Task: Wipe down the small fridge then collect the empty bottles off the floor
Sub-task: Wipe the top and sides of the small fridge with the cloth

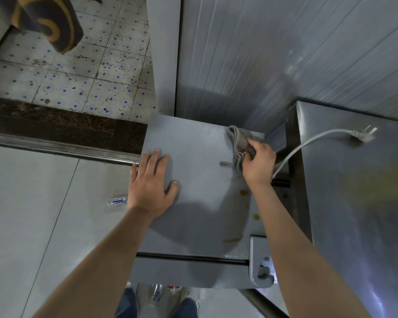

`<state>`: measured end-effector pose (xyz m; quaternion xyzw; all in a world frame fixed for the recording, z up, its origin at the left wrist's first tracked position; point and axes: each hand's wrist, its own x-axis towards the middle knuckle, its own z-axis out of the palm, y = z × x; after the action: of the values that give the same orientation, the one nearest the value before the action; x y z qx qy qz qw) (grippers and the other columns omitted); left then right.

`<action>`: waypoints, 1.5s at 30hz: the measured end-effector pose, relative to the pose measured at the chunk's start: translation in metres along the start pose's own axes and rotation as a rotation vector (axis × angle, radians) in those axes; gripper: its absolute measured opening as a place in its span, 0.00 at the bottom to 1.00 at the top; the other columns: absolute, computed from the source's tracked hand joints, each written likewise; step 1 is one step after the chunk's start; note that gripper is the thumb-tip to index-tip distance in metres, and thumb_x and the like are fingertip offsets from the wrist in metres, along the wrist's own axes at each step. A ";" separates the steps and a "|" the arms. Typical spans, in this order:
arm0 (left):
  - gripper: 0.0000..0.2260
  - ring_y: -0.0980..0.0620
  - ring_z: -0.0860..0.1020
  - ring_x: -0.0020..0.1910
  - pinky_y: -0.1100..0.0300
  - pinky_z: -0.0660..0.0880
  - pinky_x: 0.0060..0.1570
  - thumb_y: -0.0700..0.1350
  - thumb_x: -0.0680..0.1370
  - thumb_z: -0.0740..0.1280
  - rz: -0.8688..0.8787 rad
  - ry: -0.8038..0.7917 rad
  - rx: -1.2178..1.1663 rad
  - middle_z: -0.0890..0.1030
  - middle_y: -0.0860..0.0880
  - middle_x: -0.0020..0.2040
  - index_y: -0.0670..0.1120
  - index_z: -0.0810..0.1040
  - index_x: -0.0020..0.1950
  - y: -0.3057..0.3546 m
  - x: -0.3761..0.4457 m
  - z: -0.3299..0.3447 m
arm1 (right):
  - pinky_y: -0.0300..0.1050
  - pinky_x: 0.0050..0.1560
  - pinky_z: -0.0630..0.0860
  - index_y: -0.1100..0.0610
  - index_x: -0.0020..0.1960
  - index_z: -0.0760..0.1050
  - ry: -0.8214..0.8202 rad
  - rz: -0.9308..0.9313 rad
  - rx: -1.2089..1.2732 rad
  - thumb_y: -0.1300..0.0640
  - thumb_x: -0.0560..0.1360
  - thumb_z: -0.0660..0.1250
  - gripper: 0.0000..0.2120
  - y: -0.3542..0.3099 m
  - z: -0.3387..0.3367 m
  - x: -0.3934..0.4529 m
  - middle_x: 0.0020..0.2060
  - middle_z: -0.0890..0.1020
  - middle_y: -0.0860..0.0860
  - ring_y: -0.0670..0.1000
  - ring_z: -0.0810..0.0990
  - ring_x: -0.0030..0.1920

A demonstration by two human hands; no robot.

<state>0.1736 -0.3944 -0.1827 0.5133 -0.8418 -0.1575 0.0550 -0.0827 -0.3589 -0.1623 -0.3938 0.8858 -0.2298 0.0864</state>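
Observation:
I look down on the grey top of the small fridge point(200, 171). My left hand point(151, 183) lies flat with spread fingers on its left edge. My right hand point(259, 160) grips a bunched grey cloth point(238, 143) near the top's back right corner. Yellowish stains point(244, 192) dot the right side of the top. A clear plastic bottle point(117, 201) with a blue-and-white label lies on the floor left of the fridge. Another bottle point(157, 292) shows on the floor between my feet, below the fridge front.
A steel table point(359, 203) stands right against the fridge, with a white power cord and plug point(363, 134) lying on it. Grey panelled wall rises behind. A dark threshold point(62, 131) and patterned tiles lie to the left rear.

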 end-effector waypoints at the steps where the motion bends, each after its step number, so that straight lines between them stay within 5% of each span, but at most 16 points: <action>1: 0.30 0.40 0.62 0.72 0.40 0.61 0.68 0.57 0.72 0.55 -0.004 -0.003 -0.002 0.68 0.43 0.72 0.43 0.68 0.70 0.001 0.000 0.000 | 0.48 0.62 0.67 0.55 0.64 0.75 -0.003 -0.002 -0.001 0.64 0.74 0.64 0.18 0.000 0.000 -0.002 0.58 0.77 0.57 0.59 0.71 0.60; 18: 0.30 0.40 0.61 0.73 0.42 0.62 0.67 0.58 0.71 0.55 -0.027 -0.021 -0.003 0.67 0.44 0.72 0.45 0.67 0.70 0.003 0.003 -0.001 | 0.50 0.64 0.70 0.56 0.61 0.77 -0.018 0.034 0.049 0.64 0.73 0.66 0.17 0.008 -0.005 0.014 0.56 0.78 0.58 0.58 0.75 0.58; 29: 0.30 0.40 0.62 0.72 0.42 0.64 0.66 0.58 0.71 0.56 -0.016 -0.012 -0.006 0.68 0.42 0.71 0.44 0.68 0.69 0.002 0.002 -0.001 | 0.50 0.58 0.70 0.57 0.63 0.76 -0.025 -0.155 -0.010 0.63 0.73 0.67 0.18 0.013 -0.008 -0.027 0.55 0.78 0.58 0.60 0.73 0.56; 36: 0.30 0.39 0.63 0.72 0.41 0.65 0.65 0.57 0.71 0.56 -0.015 -0.006 -0.017 0.68 0.42 0.71 0.43 0.69 0.68 0.001 0.003 0.000 | 0.54 0.58 0.72 0.57 0.61 0.77 0.066 -0.008 0.053 0.65 0.71 0.66 0.18 -0.004 0.003 -0.041 0.55 0.79 0.57 0.61 0.73 0.55; 45: 0.30 0.38 0.63 0.72 0.40 0.64 0.65 0.58 0.71 0.55 -0.011 0.002 -0.031 0.68 0.41 0.71 0.43 0.68 0.69 0.002 0.002 -0.003 | 0.55 0.51 0.76 0.58 0.57 0.79 0.077 -0.116 0.050 0.67 0.69 0.69 0.17 -0.008 0.014 -0.079 0.49 0.80 0.56 0.59 0.76 0.49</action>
<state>0.1716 -0.3963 -0.1793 0.5173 -0.8363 -0.1704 0.0628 -0.0195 -0.3096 -0.1730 -0.4331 0.8582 -0.2714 0.0483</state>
